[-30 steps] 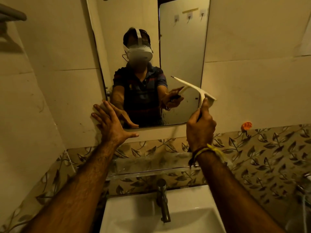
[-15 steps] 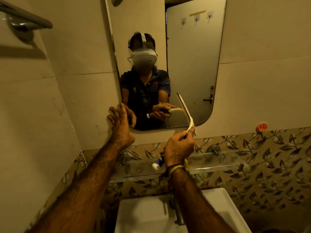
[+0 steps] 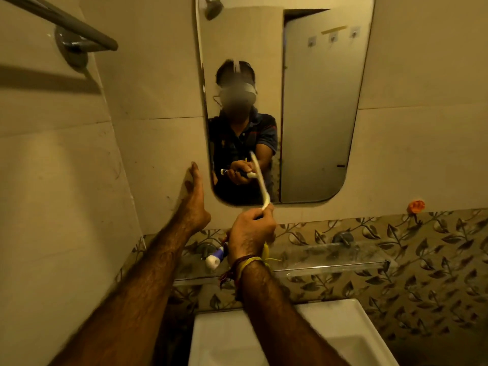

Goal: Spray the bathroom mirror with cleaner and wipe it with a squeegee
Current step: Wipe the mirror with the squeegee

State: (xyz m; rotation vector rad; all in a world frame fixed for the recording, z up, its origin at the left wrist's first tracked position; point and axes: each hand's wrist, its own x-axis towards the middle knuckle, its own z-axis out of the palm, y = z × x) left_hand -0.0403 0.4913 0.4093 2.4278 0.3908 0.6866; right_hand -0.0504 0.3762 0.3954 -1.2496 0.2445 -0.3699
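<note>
The bathroom mirror hangs on the beige tiled wall, with rounded corners, and reflects a person. My right hand is closed around the handle of a white squeegee, whose blade stands nearly upright against the mirror's lower left part. My left hand lies flat with fingers apart on the wall tile just left of the mirror's bottom corner. No spray bottle is in view.
A glass shelf runs under the mirror with a white and blue tube lying at its left end. The white sink sits below. A metal towel bar juts from the upper left wall. An orange hook is at right.
My right hand has carried the squeegee from the mirror's lower right to its lower left, turning the blade upright. My left hand slid off the mirror's corner onto the wall tile.
</note>
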